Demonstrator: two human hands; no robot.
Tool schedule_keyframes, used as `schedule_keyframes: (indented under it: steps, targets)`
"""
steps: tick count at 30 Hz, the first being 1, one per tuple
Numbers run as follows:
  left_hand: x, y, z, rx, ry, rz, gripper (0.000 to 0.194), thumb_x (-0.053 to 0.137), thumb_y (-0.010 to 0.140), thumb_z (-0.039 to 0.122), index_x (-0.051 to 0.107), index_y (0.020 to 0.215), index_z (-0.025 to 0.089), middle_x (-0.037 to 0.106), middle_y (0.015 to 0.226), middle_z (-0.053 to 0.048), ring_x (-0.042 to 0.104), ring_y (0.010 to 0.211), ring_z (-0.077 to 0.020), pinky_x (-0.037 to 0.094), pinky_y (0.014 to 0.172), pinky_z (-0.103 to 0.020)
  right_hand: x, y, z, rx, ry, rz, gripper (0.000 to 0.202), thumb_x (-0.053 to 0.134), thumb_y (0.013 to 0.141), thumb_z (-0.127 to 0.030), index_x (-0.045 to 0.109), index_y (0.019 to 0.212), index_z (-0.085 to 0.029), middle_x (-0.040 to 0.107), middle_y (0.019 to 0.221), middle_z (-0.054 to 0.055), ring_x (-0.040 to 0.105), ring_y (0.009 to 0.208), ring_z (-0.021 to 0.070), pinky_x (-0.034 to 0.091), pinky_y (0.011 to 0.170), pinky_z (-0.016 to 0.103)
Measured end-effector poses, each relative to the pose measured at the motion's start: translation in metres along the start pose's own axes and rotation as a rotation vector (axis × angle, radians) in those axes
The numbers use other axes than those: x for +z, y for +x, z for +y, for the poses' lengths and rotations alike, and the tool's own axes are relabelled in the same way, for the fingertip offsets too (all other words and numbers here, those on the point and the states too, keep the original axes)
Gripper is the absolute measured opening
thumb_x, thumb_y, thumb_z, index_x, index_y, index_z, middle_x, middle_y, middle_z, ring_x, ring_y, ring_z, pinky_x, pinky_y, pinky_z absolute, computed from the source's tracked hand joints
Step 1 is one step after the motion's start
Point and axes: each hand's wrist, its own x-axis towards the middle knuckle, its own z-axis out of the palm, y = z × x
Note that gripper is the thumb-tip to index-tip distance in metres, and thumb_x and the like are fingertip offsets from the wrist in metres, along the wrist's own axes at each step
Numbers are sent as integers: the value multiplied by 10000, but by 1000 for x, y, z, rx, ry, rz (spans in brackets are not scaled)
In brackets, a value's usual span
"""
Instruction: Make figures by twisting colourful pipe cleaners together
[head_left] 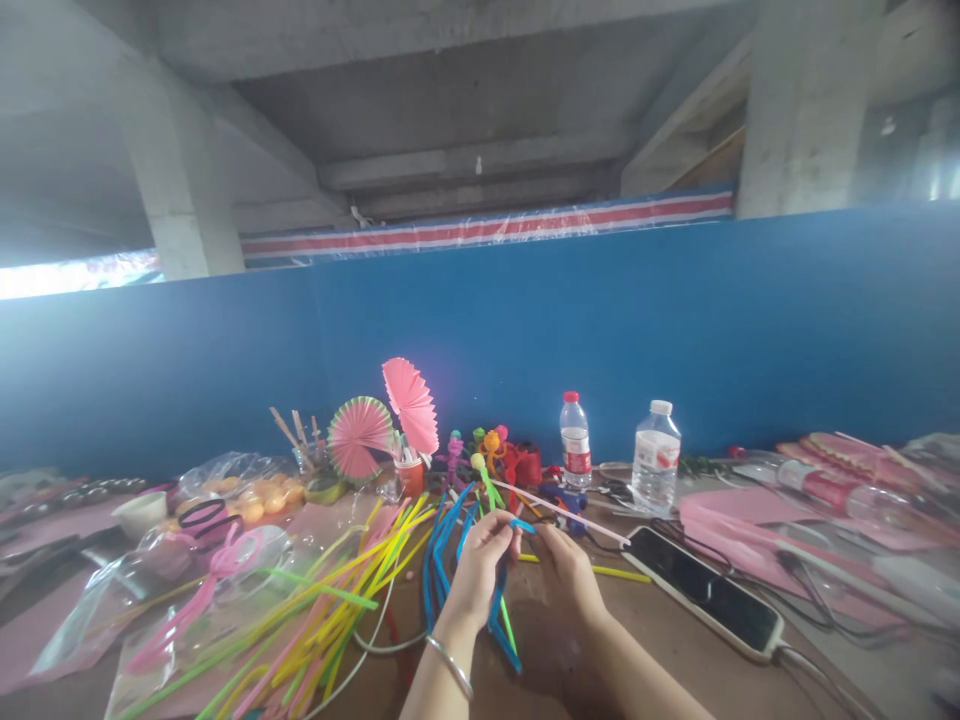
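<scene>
Blue straw (523,526) lies crosswise between 2 hands' fingers (501,528).

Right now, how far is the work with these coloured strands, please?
The small coloured figures at the back look already done. In hand is a blue strand, between the fingers of the left hand and right hand; it seems unfinished. Loose yellow strands look unshaped; how many remain to use, I cannot tell.

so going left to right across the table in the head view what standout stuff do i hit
white bowl → round orange items in clear plastic → green-edged pink fan → red cup → purple figure → red-capped bottle → white-capped bottle → bottle lying down
</scene>
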Motion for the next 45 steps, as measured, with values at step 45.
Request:
schedule_keyframes:
  steps: [45]
  targets:
    - [-2, 8, -10, 83, 321, 92, 183, 660, 621, 211, 614, 789, 155, 602, 672, -12, 547, 643, -147, 415, 601, -229, -1, 4, -17, 83, 56, 190, 136, 451, 806, -222, 560, 879, -187, 619, 802, 44, 581, 742, 175, 449, 669, 260]
